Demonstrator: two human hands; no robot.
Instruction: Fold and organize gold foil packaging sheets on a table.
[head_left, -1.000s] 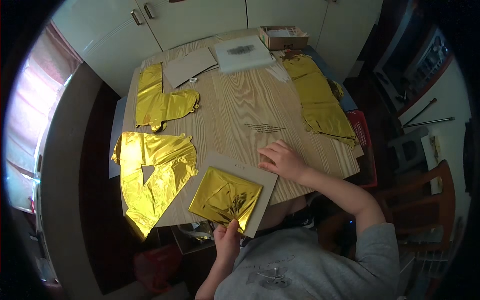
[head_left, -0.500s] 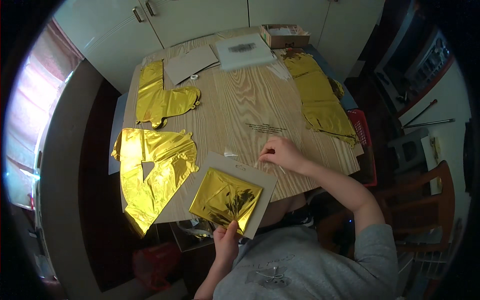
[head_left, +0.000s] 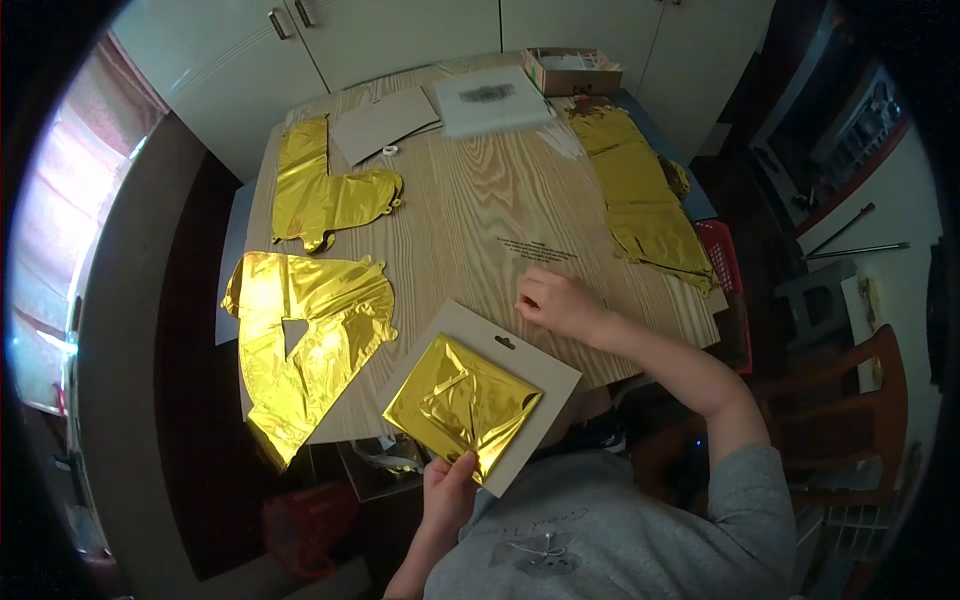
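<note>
One flat, folded packet of shiny gold foil (head_left: pixel 465 400), roughly square, lying on a stiff grey-beige card with a slotted hang-hole (head_left: pixel 537 369), both slanting across the near edge of the pale wood-grain worktop (head_left: pixel 480 210). Pinched together at the near corner in the left hand (head_left: pixel 450 487), thumb pressed on the foil, other fingers mostly hidden. Right hand (head_left: pixel 555 303) just beyond the card's far edge, over the worktop, fingers curled inward; cannot tell whether empty or holding something.

Step in hand, by judgement: steadying packet and card as one. Next move probably calling for a steady left grip and a light right-hand pinch, gentle enough not to crease or tear thin foil.

Bright, mirror-like, crinkled surface on the packet. At left, two flattened shapes: a smoother L-like gold foil piece with small tabs (head_left: pixel 300 190), farther off; nearer, a wrinkled gold foil piece with a triangular opening (head_left: pixel 345 335), overhanging the edge. At far right, a long, duller gold foil piece (head_left: pixel 640 190).
</note>
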